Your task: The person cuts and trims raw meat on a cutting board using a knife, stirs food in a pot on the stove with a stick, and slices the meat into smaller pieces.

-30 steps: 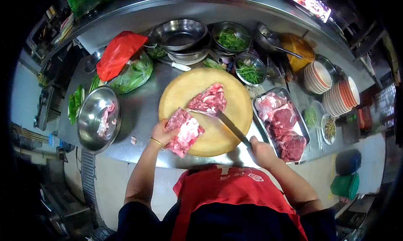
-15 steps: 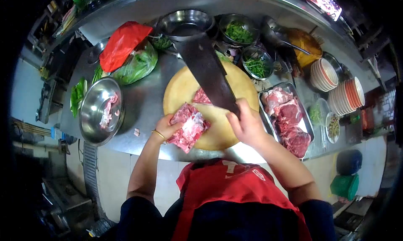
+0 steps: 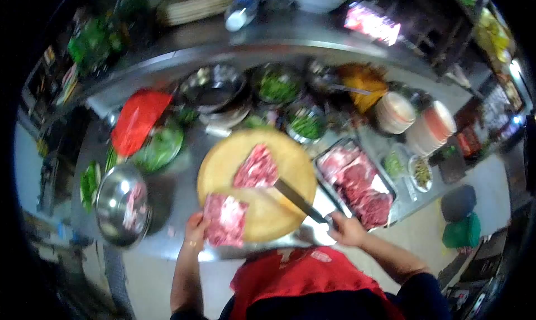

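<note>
Head view shows a squarish, flat slab of raw red meat (image 3: 226, 219), with a broad whitish patch of fat in its upper middle and its outlines softened by blur. Its left edge is at the left hand (image 3: 195, 229), which is closed on that edge and pinching it; how the thumb sits cannot be made out. Beyond and to the right of that grip lies a round, pale yellow chopping board (image 3: 287, 152), and the slab overlaps its near left part. Farther from the same hand, on the board, sits a wedge-shaped piece of marbled red meat (image 3: 257, 169). The right hand (image 3: 345, 229) is wrapped around the handle of a long, dark metal knife (image 3: 298, 201), its blade pointing away and leftward over the board; whether it touches the wedge is unclear. Just beyond the right hand's grip is a rectangular, dark-rimmed tray (image 3: 375, 170) of raw meat. Well left of the left hand, a round, shiny steel bowl (image 3: 111, 191) holds pink scraps.
</note>
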Demonstrator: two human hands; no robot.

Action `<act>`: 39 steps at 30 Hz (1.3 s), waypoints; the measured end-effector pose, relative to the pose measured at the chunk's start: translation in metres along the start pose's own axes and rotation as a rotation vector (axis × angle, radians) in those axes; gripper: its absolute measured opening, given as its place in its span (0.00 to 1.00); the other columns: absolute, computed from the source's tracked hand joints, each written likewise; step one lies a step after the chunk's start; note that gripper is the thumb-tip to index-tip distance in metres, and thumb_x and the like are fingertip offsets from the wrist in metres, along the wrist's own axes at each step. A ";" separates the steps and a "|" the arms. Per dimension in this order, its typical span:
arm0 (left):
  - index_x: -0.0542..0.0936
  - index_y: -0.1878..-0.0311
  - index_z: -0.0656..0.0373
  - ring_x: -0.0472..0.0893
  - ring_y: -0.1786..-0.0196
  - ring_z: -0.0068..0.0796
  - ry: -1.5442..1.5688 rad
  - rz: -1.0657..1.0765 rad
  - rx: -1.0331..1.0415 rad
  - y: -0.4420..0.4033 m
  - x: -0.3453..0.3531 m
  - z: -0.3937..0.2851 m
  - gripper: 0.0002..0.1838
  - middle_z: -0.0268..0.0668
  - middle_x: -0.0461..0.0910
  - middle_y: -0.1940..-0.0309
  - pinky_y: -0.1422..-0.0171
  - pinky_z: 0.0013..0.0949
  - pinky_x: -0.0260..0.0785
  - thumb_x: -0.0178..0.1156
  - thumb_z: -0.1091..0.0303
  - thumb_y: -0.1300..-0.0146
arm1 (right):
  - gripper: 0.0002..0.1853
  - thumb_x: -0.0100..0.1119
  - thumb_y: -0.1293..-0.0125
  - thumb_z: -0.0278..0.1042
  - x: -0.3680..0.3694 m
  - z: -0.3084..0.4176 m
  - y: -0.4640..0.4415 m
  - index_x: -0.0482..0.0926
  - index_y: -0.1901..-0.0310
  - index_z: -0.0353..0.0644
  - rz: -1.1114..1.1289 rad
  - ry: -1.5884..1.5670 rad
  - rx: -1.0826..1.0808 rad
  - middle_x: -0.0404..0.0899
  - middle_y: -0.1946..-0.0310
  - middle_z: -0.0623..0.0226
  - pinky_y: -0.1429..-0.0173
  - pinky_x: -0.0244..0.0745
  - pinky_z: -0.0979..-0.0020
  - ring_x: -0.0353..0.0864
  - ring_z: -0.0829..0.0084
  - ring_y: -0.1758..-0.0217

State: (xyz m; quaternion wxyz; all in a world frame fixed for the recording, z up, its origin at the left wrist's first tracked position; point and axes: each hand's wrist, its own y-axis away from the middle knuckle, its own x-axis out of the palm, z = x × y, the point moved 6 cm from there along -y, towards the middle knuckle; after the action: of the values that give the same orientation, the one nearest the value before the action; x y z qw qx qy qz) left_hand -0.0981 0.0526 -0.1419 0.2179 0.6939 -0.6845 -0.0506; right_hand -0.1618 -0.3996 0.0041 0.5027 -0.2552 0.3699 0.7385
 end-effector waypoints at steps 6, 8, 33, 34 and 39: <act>0.69 0.38 0.62 0.82 0.51 0.29 -0.188 0.184 0.055 0.002 0.023 -0.001 0.36 0.39 0.81 0.53 0.48 0.38 0.80 0.71 0.85 0.52 | 0.31 0.53 0.35 0.29 0.005 -0.031 0.042 0.67 0.30 0.67 -0.039 0.455 -0.044 0.76 0.57 0.59 0.60 0.81 0.60 0.82 0.57 0.57; 0.61 0.32 0.60 0.81 0.49 0.34 0.002 0.001 0.046 0.005 0.015 0.007 0.44 0.43 0.77 0.45 0.48 0.41 0.81 0.68 0.89 0.53 | 0.32 0.51 0.36 0.30 0.019 -0.053 0.026 0.67 0.30 0.68 -0.016 0.491 -0.040 0.73 0.61 0.60 0.64 0.80 0.58 0.83 0.58 0.59; 0.72 0.35 0.58 0.78 0.60 0.25 0.971 0.632 0.300 0.031 0.284 -0.146 0.20 0.38 0.78 0.52 0.55 0.32 0.75 0.47 0.59 0.25 | 0.43 0.66 0.35 0.52 0.172 0.128 -0.114 0.58 0.26 0.41 0.084 -1.078 -0.349 0.78 0.45 0.55 0.39 0.76 0.64 0.78 0.64 0.41; 0.72 0.36 0.59 0.77 0.62 0.25 0.942 0.642 0.283 0.032 0.295 -0.140 0.19 0.37 0.79 0.54 0.57 0.31 0.75 0.46 0.61 0.24 | 0.43 0.66 0.35 0.52 0.154 0.125 -0.100 0.58 0.26 0.41 0.025 -1.077 -0.331 0.78 0.45 0.55 0.39 0.76 0.64 0.78 0.63 0.41; 0.77 0.44 0.61 0.82 0.55 0.40 0.711 0.810 0.300 0.055 0.361 -0.111 0.21 0.45 0.84 0.58 0.45 0.40 0.75 0.55 0.55 0.31 | 0.43 0.66 0.36 0.52 0.105 0.065 -0.010 0.59 0.26 0.41 -0.264 -1.077 -0.263 0.78 0.45 0.54 0.39 0.76 0.63 0.78 0.62 0.41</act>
State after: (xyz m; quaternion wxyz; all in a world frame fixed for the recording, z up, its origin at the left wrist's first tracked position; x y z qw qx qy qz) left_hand -0.0878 -0.2707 0.0607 0.3362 0.3731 -0.7805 0.3723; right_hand -0.1910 -0.2873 -0.0386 0.6724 0.0527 -0.0686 0.7351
